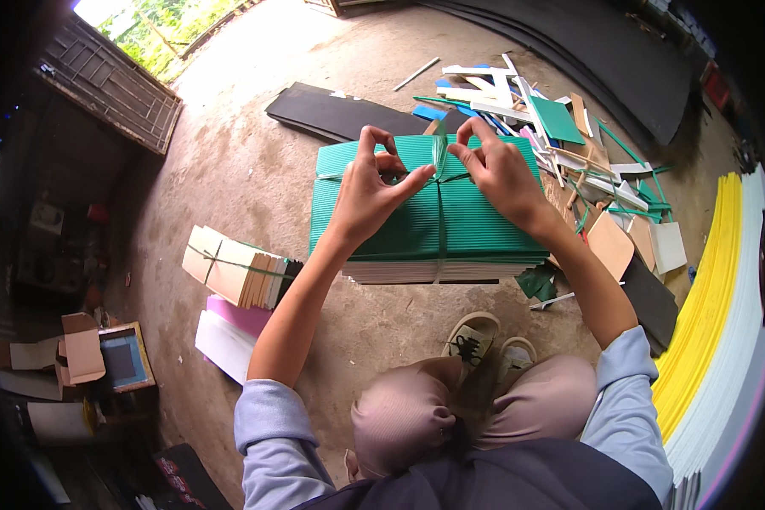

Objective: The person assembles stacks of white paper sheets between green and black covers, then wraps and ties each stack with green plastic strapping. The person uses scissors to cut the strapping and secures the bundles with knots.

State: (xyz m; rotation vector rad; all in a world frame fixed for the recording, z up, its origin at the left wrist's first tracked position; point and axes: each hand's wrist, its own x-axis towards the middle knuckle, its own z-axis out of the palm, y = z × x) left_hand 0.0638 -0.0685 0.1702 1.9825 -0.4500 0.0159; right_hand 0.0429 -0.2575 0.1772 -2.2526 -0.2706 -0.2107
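In front of me stands a thick stack of green ribbed sheets [476, 223], with paler sheet edges along its lower side. Thin green plastic twine [439, 223] runs round the stack both ways and crosses on top. Both hands are at that crossing. My left hand [372, 189] has its fingers curled and its thumb stretched to the knot, with twine at the fingers. My right hand [503, 177] pinches the twine between thumb and forefinger. A loose, flattened length of the twine sticks up between the hands. My left fingertips are partly hidden.
A tied bundle of beige sheets [229, 270] lies at the left, beside pink and white sheets [228, 336]. Mixed offcuts [561, 119] are heaped at the far right, near black slabs [340, 112]. Long yellow sheets [707, 280] line the right side. An opened carton [81, 350] is far left.
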